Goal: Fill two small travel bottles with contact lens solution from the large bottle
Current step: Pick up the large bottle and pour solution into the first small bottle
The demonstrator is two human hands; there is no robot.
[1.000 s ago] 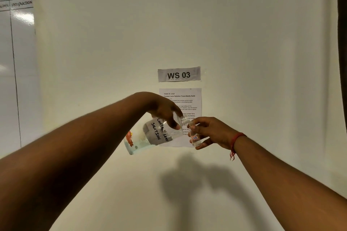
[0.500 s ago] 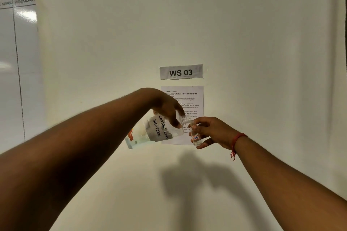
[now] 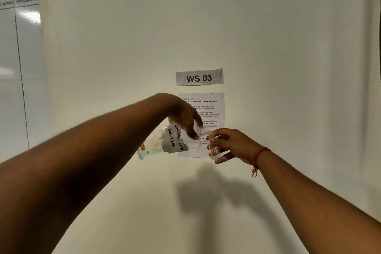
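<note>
Our left hand (image 3: 185,116) grips the tilted large bottle (image 3: 169,143), fingers wrapped; its mouth meets the travel bottle (image 3: 214,148) pinched in our right hand (image 3: 233,144).

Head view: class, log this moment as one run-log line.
left hand: tips large bottle | right hand: holds small bottle upright | mouths meeting | phase: pouring

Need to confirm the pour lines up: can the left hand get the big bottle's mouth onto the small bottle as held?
Probably yes: the left hand tips the large bottle so its neck meets the travel bottle in the right hand, nothing between.
</note>
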